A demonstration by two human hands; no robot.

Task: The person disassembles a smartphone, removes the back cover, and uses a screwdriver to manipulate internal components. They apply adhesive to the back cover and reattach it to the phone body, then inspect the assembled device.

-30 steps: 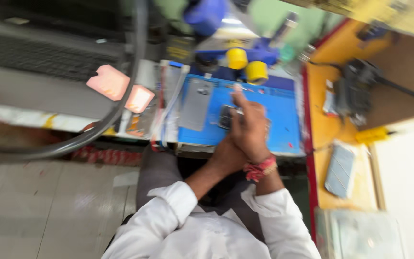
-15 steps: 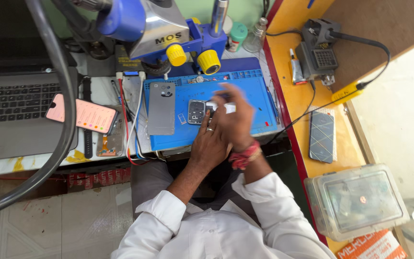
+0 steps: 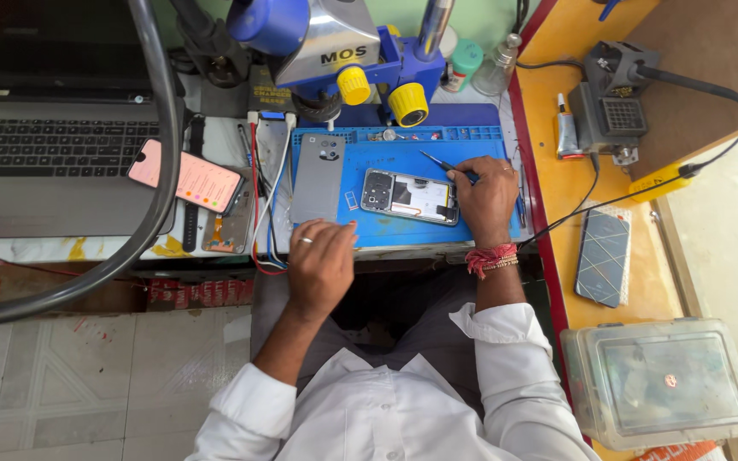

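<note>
Workbench setup is pretty packed: a blue repair mat (image 3: pixel 489 141) covers the middle of the bench, with an opened phone (image 3: pixel 410 196) lying flat on it and a grey back cover (image 3: pixel 319 177) just beside that. Off the mat's left edge sits a laptop (image 3: pixel 44 162). The yellow side shelf (image 3: pixel 557 196) carries a soldering station (image 3: pixel 610 111), another phone (image 3: pixel 603 256) and a clear plastic box (image 3: pixel 659 384).

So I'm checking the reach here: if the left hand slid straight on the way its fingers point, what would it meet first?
Probably the grey phone back cover lying on the blue mat, just beyond the left hand; height above the mat is unclear.
</note>
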